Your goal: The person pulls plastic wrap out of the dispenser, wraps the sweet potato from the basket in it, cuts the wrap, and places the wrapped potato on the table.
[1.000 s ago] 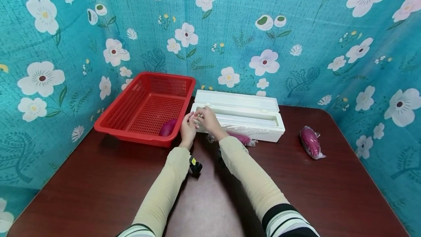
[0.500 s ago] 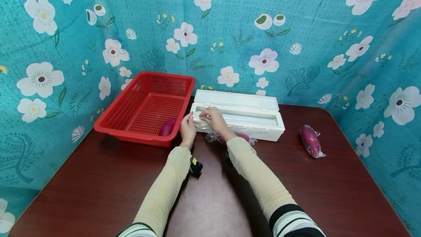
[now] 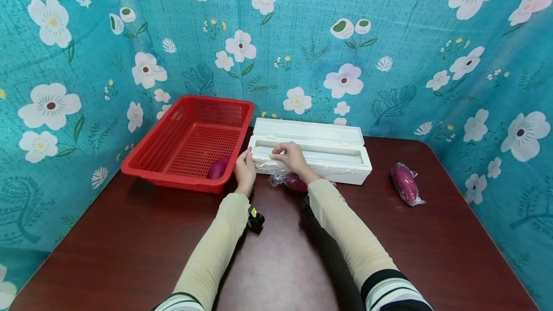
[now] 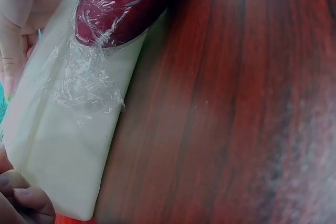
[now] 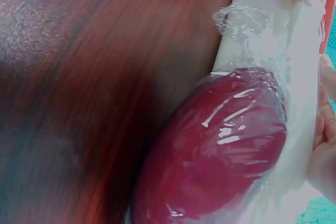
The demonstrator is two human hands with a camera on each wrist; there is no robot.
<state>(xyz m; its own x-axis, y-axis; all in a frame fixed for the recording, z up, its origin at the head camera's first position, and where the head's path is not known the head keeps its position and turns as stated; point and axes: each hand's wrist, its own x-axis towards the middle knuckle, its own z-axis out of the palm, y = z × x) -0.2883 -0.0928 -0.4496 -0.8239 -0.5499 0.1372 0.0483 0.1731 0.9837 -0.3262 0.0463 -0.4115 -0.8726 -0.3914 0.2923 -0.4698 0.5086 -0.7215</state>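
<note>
A white cling film box [image 3: 315, 173] stands at the back of the table with its lid [image 3: 311, 131] raised and a film roll [image 3: 330, 156] inside. My left hand [image 3: 245, 172] grips its left front corner, fingers curled. At the front edge my right hand [image 3: 294, 157] pinches a small yellow-green piece [image 3: 271, 154], apparently the slide cutter. Clear film [image 4: 86, 77] hangs down the box's front. Against that front lies a purple-red oblong vegetable [image 5: 215, 145] wrapped in film, partly hidden by the right wrist in the head view; its kind is unclear.
A red plastic basket [image 3: 173, 176] stands left of the box, with a purple oblong vegetable [image 3: 218, 167] inside. Another film-wrapped one [image 3: 405, 184] lies on the brown table [image 3: 129, 234] at the right. A blue flowered cloth [image 3: 276, 85] hangs behind.
My right hand has moved right along the box's front edge, away from my left hand, and the yellow-green piece now shows at its fingertips. The left hand stays at the corner.
</note>
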